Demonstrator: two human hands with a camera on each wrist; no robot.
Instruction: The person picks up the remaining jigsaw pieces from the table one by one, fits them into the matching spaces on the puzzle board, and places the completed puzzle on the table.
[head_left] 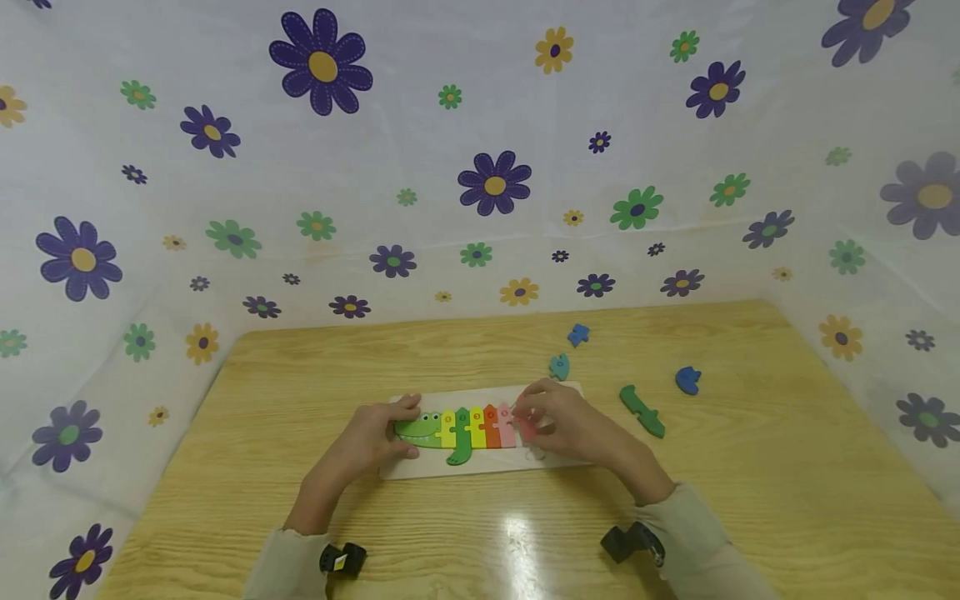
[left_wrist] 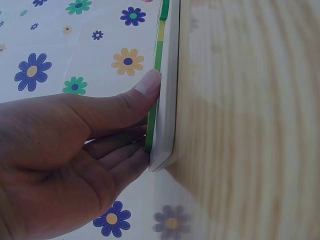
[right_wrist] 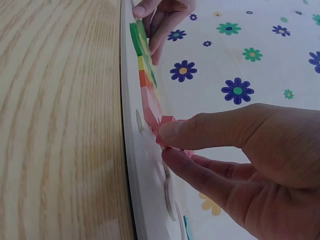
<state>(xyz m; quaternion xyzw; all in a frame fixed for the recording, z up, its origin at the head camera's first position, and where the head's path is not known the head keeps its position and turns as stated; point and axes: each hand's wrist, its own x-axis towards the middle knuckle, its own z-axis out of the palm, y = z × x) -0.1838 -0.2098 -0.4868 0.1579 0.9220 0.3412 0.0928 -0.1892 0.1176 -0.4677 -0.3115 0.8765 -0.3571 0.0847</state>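
Observation:
A crocodile number puzzle lies on a pale wooden board [head_left: 435,468], with its green head piece [head_left: 420,428] at the left end. Yellow, green, orange and pink pieces follow to the right. My left hand [head_left: 372,433] rests at the board's left end, thumb and fingers touching around the head piece. Between thumb and fingertips, my right hand [head_left: 566,421] pinches a pink puzzle piece [right_wrist: 166,131] over the board, next to the light pink piece [right_wrist: 151,106] lying there. The right hand partly covers the board's right end in the head view.
Loose puzzle pieces lie on the wooden table [head_left: 300,375]: a teal one [head_left: 559,367] just behind the board, a blue one [head_left: 578,335] farther back, a green one [head_left: 642,412] and a dark blue one [head_left: 687,380] to the right. Flowered cloth [head_left: 420,150] hangs around the table.

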